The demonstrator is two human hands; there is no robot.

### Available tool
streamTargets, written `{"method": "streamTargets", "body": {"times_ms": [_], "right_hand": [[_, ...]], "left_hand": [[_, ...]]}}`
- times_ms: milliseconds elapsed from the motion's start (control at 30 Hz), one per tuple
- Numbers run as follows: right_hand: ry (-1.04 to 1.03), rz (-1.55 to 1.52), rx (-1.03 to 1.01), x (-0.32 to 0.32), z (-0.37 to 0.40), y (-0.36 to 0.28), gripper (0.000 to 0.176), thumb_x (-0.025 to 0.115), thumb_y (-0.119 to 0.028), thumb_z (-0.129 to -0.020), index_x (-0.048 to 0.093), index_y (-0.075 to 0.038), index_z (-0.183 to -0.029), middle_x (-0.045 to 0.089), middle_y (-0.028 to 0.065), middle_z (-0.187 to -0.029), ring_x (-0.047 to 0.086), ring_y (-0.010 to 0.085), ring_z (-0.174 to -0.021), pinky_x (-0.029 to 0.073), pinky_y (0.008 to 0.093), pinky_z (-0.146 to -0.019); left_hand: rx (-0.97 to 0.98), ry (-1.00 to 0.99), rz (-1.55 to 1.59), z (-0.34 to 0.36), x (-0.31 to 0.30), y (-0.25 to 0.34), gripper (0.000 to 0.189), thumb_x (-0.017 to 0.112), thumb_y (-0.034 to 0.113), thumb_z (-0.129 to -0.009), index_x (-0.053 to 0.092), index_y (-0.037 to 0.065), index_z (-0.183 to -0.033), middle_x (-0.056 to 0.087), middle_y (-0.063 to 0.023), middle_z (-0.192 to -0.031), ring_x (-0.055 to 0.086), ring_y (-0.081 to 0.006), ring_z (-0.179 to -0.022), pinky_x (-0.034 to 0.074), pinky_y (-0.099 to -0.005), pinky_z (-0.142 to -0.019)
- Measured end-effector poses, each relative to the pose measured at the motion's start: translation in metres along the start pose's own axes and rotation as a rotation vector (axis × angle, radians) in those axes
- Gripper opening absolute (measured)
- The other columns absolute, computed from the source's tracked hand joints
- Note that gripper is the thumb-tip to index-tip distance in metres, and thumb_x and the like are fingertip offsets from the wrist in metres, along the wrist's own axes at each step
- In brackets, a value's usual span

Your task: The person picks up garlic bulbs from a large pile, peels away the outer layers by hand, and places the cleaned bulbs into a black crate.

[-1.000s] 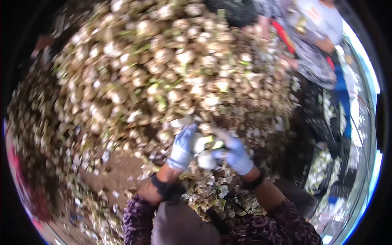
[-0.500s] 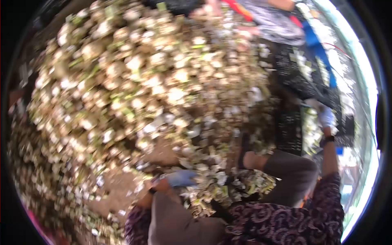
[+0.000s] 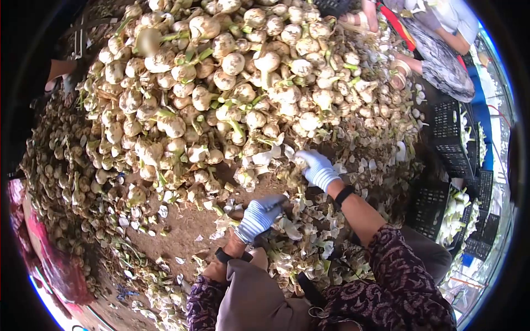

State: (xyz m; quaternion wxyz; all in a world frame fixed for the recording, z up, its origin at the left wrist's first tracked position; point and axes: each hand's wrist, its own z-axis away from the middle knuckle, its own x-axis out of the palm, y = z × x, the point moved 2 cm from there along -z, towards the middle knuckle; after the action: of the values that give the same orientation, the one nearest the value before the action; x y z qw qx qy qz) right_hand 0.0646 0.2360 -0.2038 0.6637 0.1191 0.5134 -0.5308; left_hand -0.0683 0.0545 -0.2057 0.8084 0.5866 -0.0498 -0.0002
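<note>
My left hand [image 3: 258,218], in a striped white-and-blue glove, is closed above peeled husks near my knee; a dark, narrow shape shows at its fingers, too unclear to name. My right hand [image 3: 318,170], gloved alike, is at the near edge of a big heap of garlic bulbs [image 3: 233,64]. Its fingers are bent together at a brownish clump [image 3: 289,176], whose form is partly hidden. Pale loose skins [image 3: 264,157] lie just left of that hand. More scattered husks [image 3: 309,243] cover the ground between my arms.
Black crates [image 3: 429,211] stand at the right, with white garlic pieces [image 3: 454,218] beside and in them. Another person's sandalled foot [image 3: 398,74] is at the heap's upper right. Another person's limb [image 3: 62,68] shows at upper left. A pink-red sack [image 3: 61,265] lies lower left.
My right hand has moved left from the crates to the heap's edge. My left hand has risen slightly and shifted right. The view has turned, showing more of the left side.
</note>
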Motion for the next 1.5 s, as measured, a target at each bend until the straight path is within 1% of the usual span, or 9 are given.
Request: {"method": "streamTargets", "body": {"times_ms": [267,567,800,867,967,1033,1167,1400,1500], "right_hand": [[-0.545,-1.969,0.358,0.023,0.037,-0.054,0.019,0.058,-0.012,-0.084,0.058,-0.008,-0.103,0.064,0.0095,-0.086,0.064,0.0225,-0.067,0.054,0.0366,-0.048],[-0.173,-0.941,0.152,-0.011,0.039,-0.092,0.027,0.066,-0.026,-0.08,0.065,-0.002,-0.091,0.064,0.0036,-0.08,0.056,0.0096,-0.073,0.044,0.0245,-0.068],[-0.141,-1.068,0.216,-0.001,0.043,-0.086,0.036,0.069,-0.029,-0.078,0.06,0.0,-0.098,0.062,0.0029,-0.077,0.054,0.0081,-0.055,0.044,0.0203,-0.043],[-0.066,-1.347,0.215,0.012,0.044,-0.095,0.025,0.07,-0.018,-0.078,0.06,0.001,-0.092,0.062,0.005,-0.078,0.059,0.0117,-0.069,0.05,0.0222,-0.059],[-0.084,-1.379,0.355,0.027,0.042,-0.08,0.021,0.068,-0.011,-0.077,0.06,0.001,-0.092,0.063,0.0072,-0.083,0.061,0.0147,-0.077,0.05,0.024,-0.067],[-0.053,-1.38,0.303,0.028,0.044,-0.083,0.011,0.065,-0.013,-0.078,0.063,-0.003,-0.083,0.059,0.0038,-0.063,0.053,0.0137,-0.044,0.041,0.0252,-0.036],[-0.137,-1.504,0.435,0.015,0.047,-0.095,0.008,0.061,-0.009,-0.077,0.062,-0.002,-0.08,0.06,0.0057,-0.063,0.054,0.016,-0.045,0.043,0.027,-0.037],[-0.398,-1.813,0.518,0.035,0.042,-0.069,0.019,0.051,-0.009,-0.082,0.059,0.002,-0.096,0.064,0.0121,-0.083,0.061,0.0221,-0.059,0.051,0.0261,-0.053],[-0.354,-1.64,0.424,0.041,0.044,-0.066,0.021,0.057,-0.01,-0.08,0.059,0.003,-0.095,0.064,0.0121,-0.083,0.06,0.0202,-0.055,0.05,0.0234,-0.051]], "left_hand": [[0.139,0.407,0.306,-0.012,-0.025,0.034,0.077,0.077,0.018,-0.071,0.034,-0.004,-0.131,0.054,-0.0162,-0.116,0.053,-0.0216,-0.106,0.044,-0.0322,-0.091],[0.151,0.511,0.091,-0.006,-0.036,0.045,0.069,0.076,0.016,-0.069,0.042,-0.005,-0.125,0.059,-0.0188,-0.108,0.059,-0.0234,-0.098,0.047,-0.0314,-0.084],[0.034,0.54,-0.189,0.009,-0.03,0.048,0.067,0.077,0.014,-0.068,0.043,0.002,-0.125,0.058,-0.0116,-0.106,0.059,-0.017,-0.09,0.049,-0.0284,-0.076],[-0.062,0.478,-0.306,0.01,-0.019,0.05,0.074,0.079,0.027,-0.063,0.044,0.002,-0.124,0.057,-0.0219,-0.108,0.061,-0.0327,-0.089,0.051,-0.0379,-0.076],[0.109,0.514,-0.457,0.01,-0.018,0.044,0.07,0.076,0.025,-0.063,0.045,0.004,-0.123,0.055,-0.0193,-0.106,0.059,-0.0345,-0.085,0.051,-0.0398,-0.071],[0.215,0.546,-0.57,0.013,-0.015,0.041,0.062,0.071,0.019,-0.064,0.047,0.007,-0.119,0.053,-0.0175,-0.104,0.057,-0.0351,-0.087,0.05,-0.0405,-0.07],[0.482,0.621,-1.048,0.015,-0.011,0.037,0.048,0.06,0.012,-0.068,0.048,0.007,-0.114,0.05,-0.0195,-0.107,0.052,-0.0338,-0.09,0.047,-0.0407,-0.074],[0.47,0.592,-0.975,0.014,-0.015,0.044,0.043,0.061,0.007,-0.067,0.05,0.007,-0.109,0.051,-0.0185,-0.104,0.054,-0.0342,-0.089,0.048,-0.0406,-0.073],[0.2,0.519,-0.395,0.013,-0.023,0.048,0.053,0.074,0.003,-0.06,0.049,0.005,-0.106,0.055,-0.0164,-0.096,0.059,-0.0319,-0.085,0.05,-0.0398,-0.073]]}}
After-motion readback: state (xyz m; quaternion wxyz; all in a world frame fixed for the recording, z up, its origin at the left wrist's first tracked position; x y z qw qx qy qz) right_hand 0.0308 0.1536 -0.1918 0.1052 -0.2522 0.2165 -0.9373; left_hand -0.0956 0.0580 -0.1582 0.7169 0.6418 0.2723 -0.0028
